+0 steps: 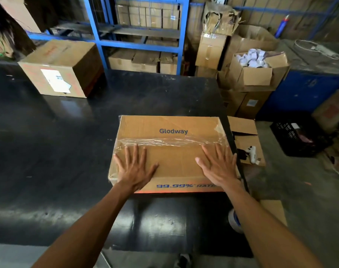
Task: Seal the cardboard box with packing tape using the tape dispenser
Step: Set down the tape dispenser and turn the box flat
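A brown cardboard box [172,124] printed "Glodway" lies closed on the black table [48,151]. A strip of clear packing tape [170,142] runs left to right across its top seam. My left hand [135,167] rests flat on the near left of the lid, fingers spread. My right hand [219,167] lies flat on the near right of the lid, fingers spread too. Neither hand holds anything. A roll of tape [234,221] shows partly behind my right forearm, off the table's right edge. I see no clear tape dispenser.
A second sealed cardboard box [62,68] sits at the table's far left. Blue shelving [141,43] with boxes stands behind. Right of the table are stacked open boxes [257,72], a white tool [251,153] on flat cardboard, and a black crate [298,138].
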Tool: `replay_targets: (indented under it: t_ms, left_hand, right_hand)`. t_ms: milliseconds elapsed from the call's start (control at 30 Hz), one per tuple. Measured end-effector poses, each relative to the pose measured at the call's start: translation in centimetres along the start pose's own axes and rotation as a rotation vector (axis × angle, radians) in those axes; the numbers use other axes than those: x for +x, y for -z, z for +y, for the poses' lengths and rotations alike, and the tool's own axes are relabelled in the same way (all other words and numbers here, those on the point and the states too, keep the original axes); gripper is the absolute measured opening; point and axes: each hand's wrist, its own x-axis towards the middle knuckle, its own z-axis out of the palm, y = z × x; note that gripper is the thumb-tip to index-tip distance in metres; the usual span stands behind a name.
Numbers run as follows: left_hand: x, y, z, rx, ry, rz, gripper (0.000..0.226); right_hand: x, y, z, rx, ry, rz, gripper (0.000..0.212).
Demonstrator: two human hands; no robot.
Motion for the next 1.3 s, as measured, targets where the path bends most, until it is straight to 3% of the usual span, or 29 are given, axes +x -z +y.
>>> replay_targets:
  t_ms: [267,533,700,1033,1300]
  left_hand:
    - [4.9,1.0,-0.4,0.04,-0.045,-0.004,0.105]
    - [7.0,1.4,0.8,0.008,-0.035,-0.023,0.103]
    - [6.7,1.4,-0.1,0.058,-0.175,-0.051,0.117]
    - [6.0,1.8,-0.4,0.055,-0.207,-0.092,0.127]
    - [6.3,2.2,-0.4,0.083,-0.217,-0.152,0.12]
  right_hand:
    - [2.3,-0.9,-0.6,0.047,-0.062,0.084,0.081]
    - [4.7,0.2,2.3,-0.088,0.259,-0.014,0.097]
    - [4.7,0.1,2.5,-0.082,0.28,-0.011,0.096]
    - [4.5,1.1,2.3,-0.081,0.267,-0.107,0.097]
    - [4.9,1.8,2.4,-0.046,0.259,-0.195,0.101]
